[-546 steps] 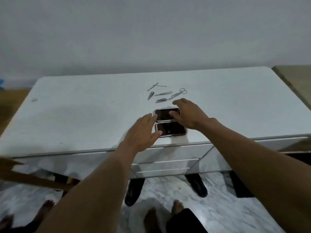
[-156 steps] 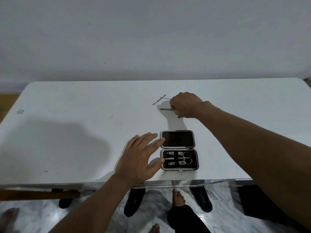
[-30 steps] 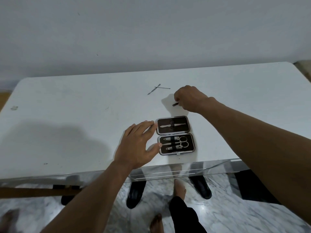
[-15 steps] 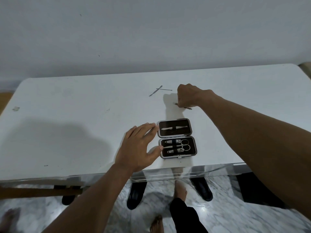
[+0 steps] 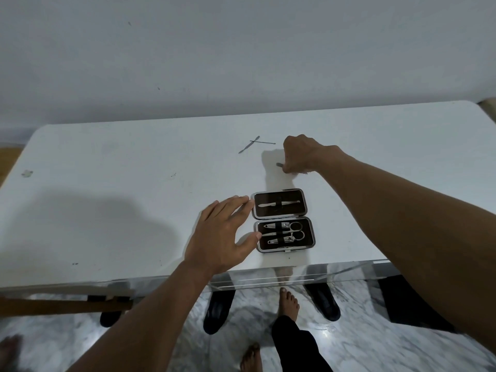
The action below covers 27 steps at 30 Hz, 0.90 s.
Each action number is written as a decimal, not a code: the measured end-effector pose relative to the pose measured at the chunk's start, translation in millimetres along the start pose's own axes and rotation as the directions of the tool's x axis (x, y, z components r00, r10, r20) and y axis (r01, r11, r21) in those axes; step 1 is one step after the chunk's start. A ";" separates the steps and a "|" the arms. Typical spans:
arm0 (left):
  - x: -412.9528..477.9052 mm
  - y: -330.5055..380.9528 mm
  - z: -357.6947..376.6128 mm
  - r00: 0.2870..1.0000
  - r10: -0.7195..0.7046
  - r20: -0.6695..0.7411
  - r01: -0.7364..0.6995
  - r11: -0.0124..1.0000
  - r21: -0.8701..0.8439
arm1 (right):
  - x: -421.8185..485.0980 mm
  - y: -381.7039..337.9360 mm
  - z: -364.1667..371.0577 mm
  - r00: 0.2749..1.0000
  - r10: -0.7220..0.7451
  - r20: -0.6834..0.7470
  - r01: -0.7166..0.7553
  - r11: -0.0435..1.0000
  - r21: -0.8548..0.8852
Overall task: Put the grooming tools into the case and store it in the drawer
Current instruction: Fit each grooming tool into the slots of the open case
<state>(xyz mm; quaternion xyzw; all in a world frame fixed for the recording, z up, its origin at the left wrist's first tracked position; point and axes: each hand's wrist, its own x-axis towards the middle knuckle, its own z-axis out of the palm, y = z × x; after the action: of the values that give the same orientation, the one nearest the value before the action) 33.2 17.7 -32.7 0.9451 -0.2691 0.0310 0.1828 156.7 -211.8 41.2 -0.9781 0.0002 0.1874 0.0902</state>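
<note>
**Pinching a slim tool beyond the open case**

Nearest the table's front edge, the left hand [image 5: 222,237] lies flat. Its fingers are straight and slightly spread, and fingertips and thumb touch the left side of the case [image 5: 313,234]. The case lies opened out on the white table [image 5: 134,197], a small rounded rectangle with a pale metal rim and a dark lining. Elastic bands hold clippers [image 5: 279,239] and scissors [image 5: 294,232] in the near half and tweezers [image 5: 277,204] in the far half.

Just beyond it, the right hand [image 5: 303,154] has its fingers curled and clamped on a slim tool [image 5: 279,164], with only a short end showing. Farther back, two loose tools [image 5: 255,145] lie crossed on the tabletop, thin and grey.

The risks look small but real. The polished steel is narrow and probably slick, so it could slip from the pinch. Pushing it under a tight band could slide the light case if the left hand eases off. The crossed pair could snag or scatter if lifted together. The tabletop looks smooth and faintly scuffed.
</note>
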 end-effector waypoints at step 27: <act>0.5 0.4 1.0 0.999 -0.002 -0.038 0.002 1.000 -0.002 | -13.7 -7.1 -2.5 0.998 0.045 -0.049 -0.048 0.997 -0.059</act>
<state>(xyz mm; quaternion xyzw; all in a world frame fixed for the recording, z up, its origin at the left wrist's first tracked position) 33.3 16.8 -33.5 0.9445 -0.2645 0.0486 0.1888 145.0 -205.7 49.8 -0.9844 0.0193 0.1658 0.0562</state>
